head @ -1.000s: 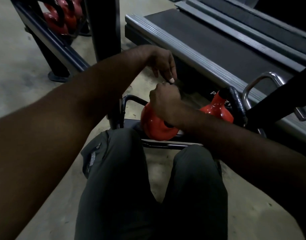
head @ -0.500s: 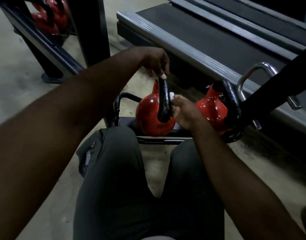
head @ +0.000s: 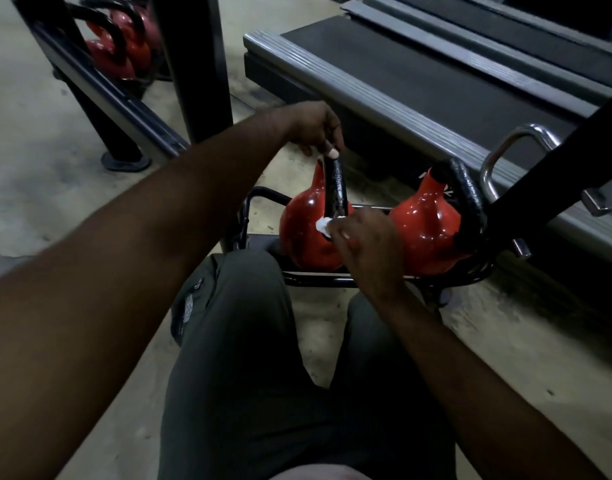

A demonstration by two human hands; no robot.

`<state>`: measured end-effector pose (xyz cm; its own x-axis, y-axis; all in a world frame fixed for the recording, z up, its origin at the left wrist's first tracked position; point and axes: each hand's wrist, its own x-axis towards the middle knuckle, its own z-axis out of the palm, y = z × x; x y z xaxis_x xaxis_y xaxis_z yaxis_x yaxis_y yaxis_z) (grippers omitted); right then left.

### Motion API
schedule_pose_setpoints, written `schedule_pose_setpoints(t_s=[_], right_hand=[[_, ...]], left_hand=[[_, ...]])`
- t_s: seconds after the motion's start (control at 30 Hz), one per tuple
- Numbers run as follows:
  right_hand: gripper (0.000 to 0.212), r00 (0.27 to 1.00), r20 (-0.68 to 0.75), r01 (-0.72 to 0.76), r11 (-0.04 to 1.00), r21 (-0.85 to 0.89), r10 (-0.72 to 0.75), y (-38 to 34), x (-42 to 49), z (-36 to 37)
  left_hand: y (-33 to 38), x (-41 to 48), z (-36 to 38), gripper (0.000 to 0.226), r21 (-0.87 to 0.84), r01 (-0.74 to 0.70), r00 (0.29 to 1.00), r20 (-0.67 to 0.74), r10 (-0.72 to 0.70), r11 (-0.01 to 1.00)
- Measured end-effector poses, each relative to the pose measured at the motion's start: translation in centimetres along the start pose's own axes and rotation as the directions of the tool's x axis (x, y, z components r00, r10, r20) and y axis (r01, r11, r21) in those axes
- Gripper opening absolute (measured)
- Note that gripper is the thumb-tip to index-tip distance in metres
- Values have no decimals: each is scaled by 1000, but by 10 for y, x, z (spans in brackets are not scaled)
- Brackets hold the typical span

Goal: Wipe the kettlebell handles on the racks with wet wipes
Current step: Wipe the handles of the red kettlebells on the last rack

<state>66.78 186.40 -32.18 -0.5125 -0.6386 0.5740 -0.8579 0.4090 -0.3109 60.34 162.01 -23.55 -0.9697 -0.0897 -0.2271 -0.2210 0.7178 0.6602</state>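
At the low rack's (head: 318,281) left end a red kettlebell (head: 302,237) is sitting. The left hand (head: 315,128) is pinching its black handle's (head: 334,188) top; the right hand (head: 365,239) is pressing a pinched white wipe (head: 323,225) against the handle's base.

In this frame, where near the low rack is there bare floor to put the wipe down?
Bare floor opens right of the right knee, beside the treadmill; a smaller patch lies behind the rack, under the left hand. Crowded: the right hand and wipe fill the gap between the left kettlebell and right kettlebell.
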Motion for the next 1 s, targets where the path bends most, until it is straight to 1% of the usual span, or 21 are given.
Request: schedule_pose_setpoints(t_s=[0.07,0.1,0.2,0.23,0.27,0.3,0.37,0.4,0.5,0.57,0.63,0.67,0.7,0.73,0.77,0.8,0.83,0.9,0.93,0.97,1.0], right_hand=[[8,994,58,96,982,-161,-88,-7,7,10],[7,991,92,118,968,-220,-100,-12,14,14],[26,967,248,155,917,-368,-64,-26,32,24],[30,960,275,171,894,-415,-56,-29,34,24],[30,960,272,182,881,-438,-63,-28,32,22],[28,966,245,184,886,-426,-83,-25,26,20],[20,983,148,154,933,-326,-110,-14,5,16],[17,990,101,122,958,-259,-99,-8,-6,15],[15,999,29,-15,999,-34,16,1,-20,21],[17,996,13,-95,989,114,94,0,-21,22],[16,989,-32,-133,968,214,143,3,-23,17],[15,981,-55,-166,954,249,186,6,-25,15],[15,965,-50,-231,924,305,258,9,-25,14],[18,934,4,-328,857,398,356,12,-20,13],[20,887,107,-438,742,507,450,14,-13,13],[23,823,240,-544,597,589,514,17,-3,13],[27,761,367,-624,449,639,535,22,8,15],[36,637,581,-738,186,648,506,33,35,17],[39,577,656,-784,104,612,488,38,48,18],[42,531,706,-816,57,576,470,40,59,20],[45,495,730,-836,31,548,471,40,68,22]], left_hand=[[0,-2,1,18,-3,0,1000,-5,0,1000],[-1,-3,2,19,-5,-1,1000,-7,1,1000],[-1,-5,5,15,5,-7,1000,-11,7,1000],[-1,-6,5,15,6,-11,1000,-13,11,1000],[-2,-5,5,15,1,-14,1000,-14,14,1000],[-3,-5,5,16,-7,-17,1000,-14,17,1000],[-4,-4,5,16,-11,-23,1000,-14,22,1000],[-4,-5,5,15,-10,-23,1000,-19,23,1000],[-6,-5,5,14,-23,-26,999,-32,25,999],[-5,-6,6,13,-26,-23,999,-33,22,999],[-6,-5,7,13,-24,-18,999,-37,17,1000],[-6,-6,7,13,-23,-17,999,-44,16,1000],[-6,-6,7,14,-28,-16,999,-49,15,999],[-7,-5,7,15,-36,-15,999,-52,13,999],[-7,-5,7,16,-41,-15,998,-55,13,999],[-7,-5,7,16,-42,-15,998,-55,13,999],[-6,-6,8,16,-40,-15,998,-54,13,999],[-4,-6,9,16,-39,-14,998,-54,12,999],[-4,-5,9,15,-38,-14,998,-56,12,999],[-3,-5,8,15,-32,-13,998,-58,11,999],[-1,-5,8,15,-20,-8,998,-59,7,1000]])
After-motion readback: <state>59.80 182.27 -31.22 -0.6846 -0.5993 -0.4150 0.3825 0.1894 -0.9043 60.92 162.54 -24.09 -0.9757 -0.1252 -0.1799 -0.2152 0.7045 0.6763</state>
